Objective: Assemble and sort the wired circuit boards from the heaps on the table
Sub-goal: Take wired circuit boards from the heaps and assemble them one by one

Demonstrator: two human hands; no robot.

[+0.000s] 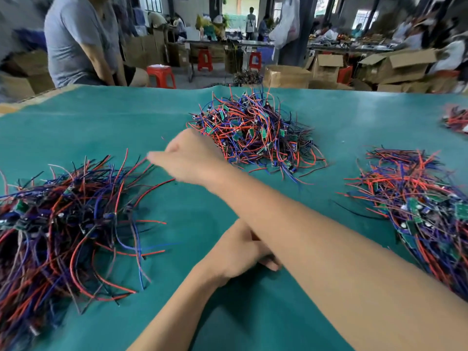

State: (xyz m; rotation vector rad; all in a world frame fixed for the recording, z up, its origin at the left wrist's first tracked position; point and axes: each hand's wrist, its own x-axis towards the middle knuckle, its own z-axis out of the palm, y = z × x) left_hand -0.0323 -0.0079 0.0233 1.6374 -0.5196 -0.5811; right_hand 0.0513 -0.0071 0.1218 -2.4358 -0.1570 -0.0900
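Right now the right hand (188,158) reaches across to centre-left of frame, over the green table mat (152,117), forearm crossing above the left hand (238,252). It's blurred; a finger sticks out left toward the wire tips of the left heap (58,224), but can't tell if fingers pinch anything. Left hand sits low centre on the mat, partly hidden under the right forearm, fingers curled under; whether it holds sth, can't tell.

Wired boards lie in heaps: big dark red/blue/black tangle at lower left, a rounder middle heap (255,133) w/ small green boards at upper centre just beyond the right hand, a right heap (417,206) w/ green boards at right edge, and a far small pile (455,120) at upper right edge.

Beyond the table, upper left, a person in a grey shirt (81,39) sits; red stools (160,76) and cardboard boxes (395,64) behind.
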